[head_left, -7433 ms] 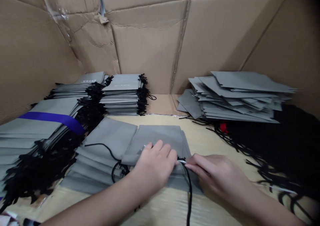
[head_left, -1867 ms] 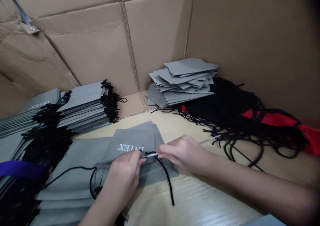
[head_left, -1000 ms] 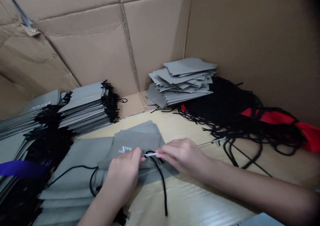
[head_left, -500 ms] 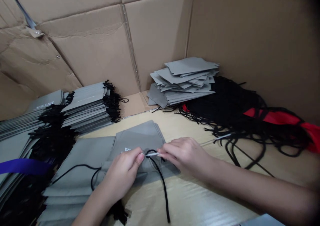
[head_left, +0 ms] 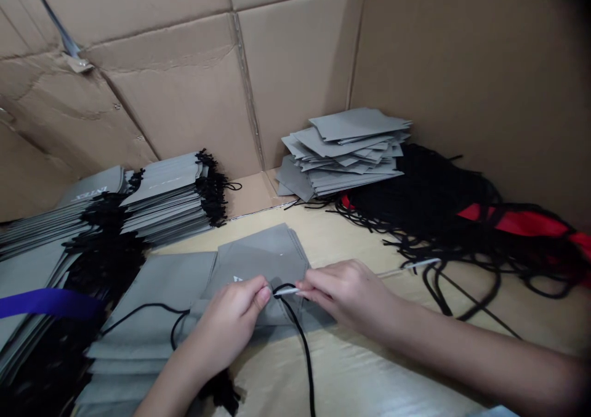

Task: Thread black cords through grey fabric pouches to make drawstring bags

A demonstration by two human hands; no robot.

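My left hand (head_left: 235, 312) is closed, thumb and finger pinching the edge of a grey fabric pouch (head_left: 258, 251) with partly covered white lettering. Facing it, my right hand (head_left: 341, 291) is closed on a thin white rod (head_left: 287, 291), whose tip is at the pouch edge by my left fingertips. A black cord (head_left: 302, 337) loops around the rod's tip area and hangs down toward me. Beyond my right hand a thin pale stick (head_left: 422, 263) shows; I cannot tell whether it is the same rod. Under my left forearm lie more grey pouches (head_left: 124, 349) with black cord.
Stacks of corded grey pouches (head_left: 161, 192) stand at the left, with a purple strap (head_left: 50, 303) in front. A loose pile of grey pouches (head_left: 355, 152) sits at the back. Right of it lies a heap of black cords (head_left: 429, 195) with a red band (head_left: 512, 218). Cardboard walls (head_left: 295, 66) enclose the back.
The view has shifted slightly, so most things appear a little further right. Both hands keep their hold on the pouch edge and the rod, with little visible change between them.
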